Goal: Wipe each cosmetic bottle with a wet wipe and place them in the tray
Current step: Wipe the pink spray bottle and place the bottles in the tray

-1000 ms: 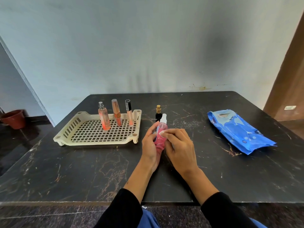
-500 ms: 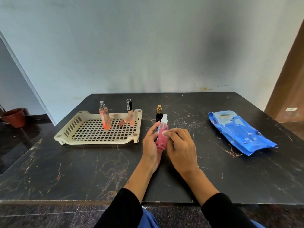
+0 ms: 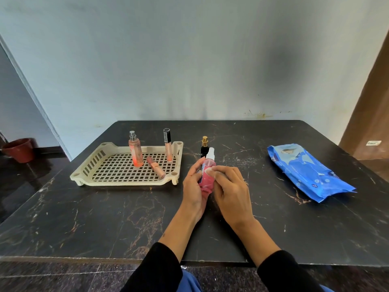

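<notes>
Closest to me, my left hand (image 3: 194, 186) curls around the pink spray bottle (image 3: 207, 175), holding it upright just above the black table (image 3: 105, 218), while my right hand (image 3: 230, 190) has its fingers bent against the bottle's side, pressing a small white wet wipe (image 3: 208, 170) onto it. The bottle's white cap pokes up above both hands. Just behind the pink bottle stands a small black bottle (image 3: 204, 147) with a gold top, on the table and outside the tray. To the left sits the cream tray (image 3: 84, 171), its near right corner close to my left hand. Inside it, a peach spray bottle (image 3: 135, 149) and a slim tube with a black cap (image 3: 167, 145) stand upright near the back, and a rose-coloured tube (image 3: 155, 167) lies on its side on the grid between them. Off to the right, well apart from my hands, lies the blue wipes pack (image 3: 309, 172), flat on the table.
</notes>
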